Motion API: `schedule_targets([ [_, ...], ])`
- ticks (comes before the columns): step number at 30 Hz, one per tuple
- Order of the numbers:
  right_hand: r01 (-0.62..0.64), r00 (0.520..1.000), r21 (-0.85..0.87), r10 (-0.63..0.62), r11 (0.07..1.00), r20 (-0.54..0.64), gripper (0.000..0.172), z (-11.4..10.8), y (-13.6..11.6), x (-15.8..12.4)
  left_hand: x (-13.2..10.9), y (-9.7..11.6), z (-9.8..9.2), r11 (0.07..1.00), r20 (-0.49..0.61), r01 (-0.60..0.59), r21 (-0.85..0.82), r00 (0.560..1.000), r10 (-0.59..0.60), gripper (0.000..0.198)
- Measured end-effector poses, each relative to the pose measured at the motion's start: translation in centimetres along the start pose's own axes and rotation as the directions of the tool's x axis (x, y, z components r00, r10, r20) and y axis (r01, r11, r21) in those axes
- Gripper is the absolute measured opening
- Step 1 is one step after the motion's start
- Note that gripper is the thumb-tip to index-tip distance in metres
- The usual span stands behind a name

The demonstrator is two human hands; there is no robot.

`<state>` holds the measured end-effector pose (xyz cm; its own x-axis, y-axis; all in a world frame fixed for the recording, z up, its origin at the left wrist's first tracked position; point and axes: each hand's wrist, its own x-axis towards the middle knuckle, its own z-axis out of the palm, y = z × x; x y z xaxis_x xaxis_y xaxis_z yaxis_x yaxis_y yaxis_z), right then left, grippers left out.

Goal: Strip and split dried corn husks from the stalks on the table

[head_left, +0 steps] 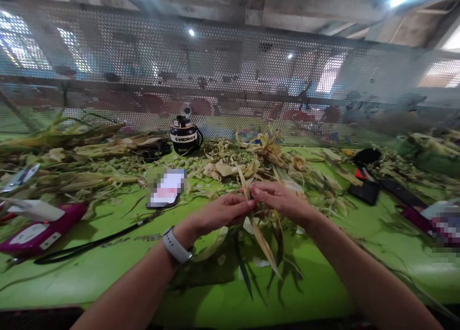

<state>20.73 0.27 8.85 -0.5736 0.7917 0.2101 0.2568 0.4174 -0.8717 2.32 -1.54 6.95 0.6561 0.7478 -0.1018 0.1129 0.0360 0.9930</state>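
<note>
Yellow husk (265, 244) pinched between left hand (223, 213), right hand (279, 200).

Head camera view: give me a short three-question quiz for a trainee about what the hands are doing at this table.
1. True or false: the left hand and the right hand both pinch the corn husk.
2. Which wrist wears the watch?
3. The phone lies: A) on the green table; B) in a hand; C) on the floor.
Key: 1 true; 2 left; 3 A.
</note>
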Motion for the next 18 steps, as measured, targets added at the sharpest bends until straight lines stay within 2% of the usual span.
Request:
schedule_targets([
  [2,-0.088,0.995,0.178,0.077,0.98,0.069,0.029,0.7,0.5,0.1,0.2,-0.4,0.2,0.999,0.021,0.009,-0.033,1.0,-0.008,0.04],
  [4,-0.078,0.997,0.281,0.073,0.957,0.028,0.026,1.4,0.8,0.2,0.5,-0.8,0.3,0.999,0.031,-0.003,-0.05,0.999,0.004,0.039],
  [6,-0.034,0.997,0.288,0.053,0.957,-0.059,0.023,2.0,1.0,0.3,0.6,-0.9,0.6,1.0,0.053,-0.015,-0.027,0.998,0.016,0.039],
  [10,0.066,0.966,0.153,-0.025,0.986,-0.256,0.021,2.7,1.1,0.6,0.3,-0.9,1.0,1.0,0.15,0.005,0.011,0.989,-0.006,0.042],
  [12,0.117,0.952,0.073,-0.091,0.99,-0.292,0.021,2.9,1.1,0.7,0.2,-0.9,1.1,1.0,0.179,0.014,-0.005,0.984,-0.013,0.042],
  [15,0.072,0.968,0.003,-0.07,0.997,-0.239,0.028,2.1,1.0,0.7,0.2,-0.9,1.1,0.999,0.166,0.009,-0.037,0.986,-0.003,0.041],
  [18,-0.034,0.986,-0.121,0.014,0.992,-0.165,0.043,0.2,0.8,0.6,0.5,-0.9,0.9,0.996,0.041,-0.017,-0.093,0.999,0.02,0.041],
])
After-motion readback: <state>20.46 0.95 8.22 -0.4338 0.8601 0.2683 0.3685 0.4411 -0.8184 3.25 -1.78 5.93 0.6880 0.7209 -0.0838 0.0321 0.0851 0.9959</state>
